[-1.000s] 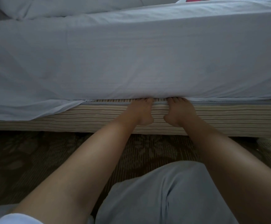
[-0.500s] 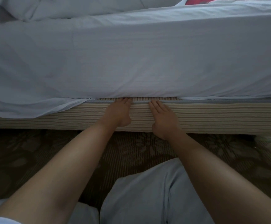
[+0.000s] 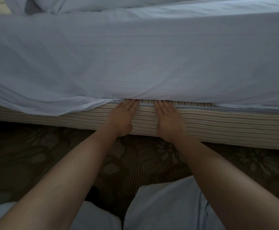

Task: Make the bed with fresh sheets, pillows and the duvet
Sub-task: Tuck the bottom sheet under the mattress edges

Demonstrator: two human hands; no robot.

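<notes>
Both hands are flat against the side of the bed here. The left hand and the right hand sit side by side, a small gap between them, palms on the striped base with the fingers straight and pointing up toward the seam where the mattress sits on it. No grip on anything — fingers are stretched out, with the fingertips reaching the lower edge of the sheet, and I can't tell how far they go in under it.

The pale blue sheet covers the whole side and top of the mattress. To the right of the hands its edge runs along the seam and looks tucked. To the left it's a different story — a loose flap hangs down over the striped base, not tucked in, and it comes to a bunched point just beside the left hand.

Up at the top left there's more pale bedding heaped on the bed, could be a pillow or the duvet, can't say which. Below the base is a dark patterned carpet, and the person's knees in light trousers show at the bottom.
</notes>
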